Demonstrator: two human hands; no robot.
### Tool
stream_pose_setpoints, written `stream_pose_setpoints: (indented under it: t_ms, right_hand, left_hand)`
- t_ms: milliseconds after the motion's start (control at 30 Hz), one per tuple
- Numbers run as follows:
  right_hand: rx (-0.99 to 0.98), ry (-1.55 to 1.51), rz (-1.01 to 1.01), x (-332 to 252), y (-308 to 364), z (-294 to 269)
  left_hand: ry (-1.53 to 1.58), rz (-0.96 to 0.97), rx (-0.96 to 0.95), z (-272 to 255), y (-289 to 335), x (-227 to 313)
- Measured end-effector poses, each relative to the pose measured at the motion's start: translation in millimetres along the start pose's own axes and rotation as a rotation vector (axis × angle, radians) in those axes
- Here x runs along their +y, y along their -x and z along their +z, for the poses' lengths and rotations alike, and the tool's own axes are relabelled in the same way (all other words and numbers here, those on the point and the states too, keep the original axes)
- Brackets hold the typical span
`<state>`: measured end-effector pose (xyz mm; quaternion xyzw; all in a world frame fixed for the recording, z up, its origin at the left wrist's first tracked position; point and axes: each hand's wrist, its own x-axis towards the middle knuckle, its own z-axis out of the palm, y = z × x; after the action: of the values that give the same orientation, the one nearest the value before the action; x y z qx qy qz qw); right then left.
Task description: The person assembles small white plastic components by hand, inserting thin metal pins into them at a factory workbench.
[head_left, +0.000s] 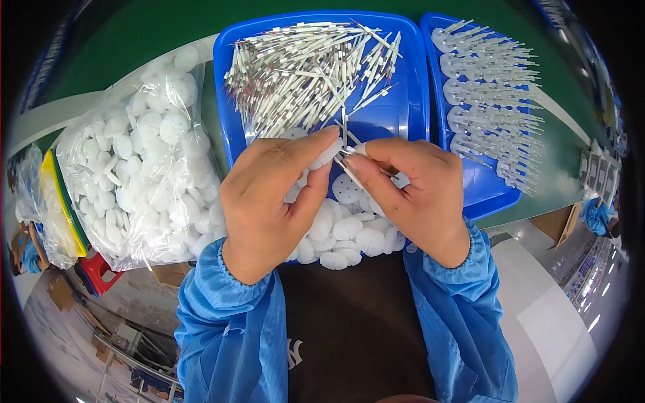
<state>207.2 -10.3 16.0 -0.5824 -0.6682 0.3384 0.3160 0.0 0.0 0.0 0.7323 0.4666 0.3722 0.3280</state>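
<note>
My left hand [279,185] pinches a white plastic disc [327,156] on its edge between thumb and fingers. Close against it, my right hand [420,185] pinches a thin white stick [359,149] whose end meets the disc; whether it sits in a hole cannot be made out. Both hands are over the near part of a blue tray [420,87]. Many thin white sticks [289,77], some with reddish tips, lie heaped in the tray's far part. Below my hands, loose white discs [346,232] are piled at its near edge, some showing small holes.
Left of the tray lies a clear plastic bag [134,161] full of white discs. A second blue tray [490,195] on the right holds rows of discs with sticks in them [494,101]. Beyond the bag are stacked yellow and green items [64,201] and a red plastic piece [97,272].
</note>
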Motion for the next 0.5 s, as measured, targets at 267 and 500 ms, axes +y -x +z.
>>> stream_pose_setpoints:
  t_ms: [267,500]
  right_hand:
    - [0.109,0.212,-0.269,-2,0,6]
    - [0.112,0.023,-0.224,11,5,-1]
  left_hand:
    - [-0.075,-0.13,-0.007,0,15,16]
    - [0.418,-0.28,0.018,3,12,5]
